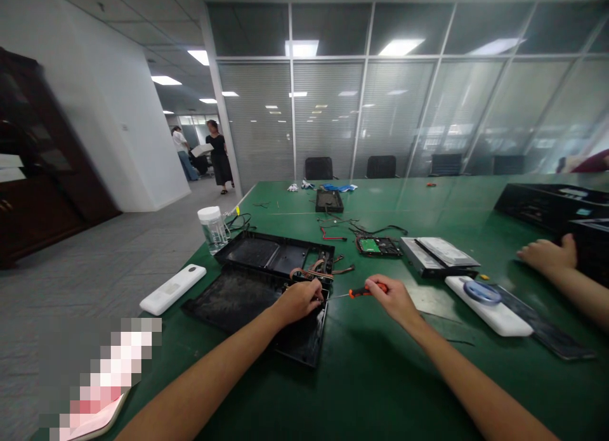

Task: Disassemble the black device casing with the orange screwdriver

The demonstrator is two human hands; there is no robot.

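Head view: the right hand (392, 296) grips a screwdriver (358, 292) pointing left towards the left hand (299, 301), whose hold over the black case (228, 296) I cannot tell.

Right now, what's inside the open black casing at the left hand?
Coloured wires lie at the right end of the black casing, in its far part. The left hand covers some of the near part; whatever is beneath it can't be seen.
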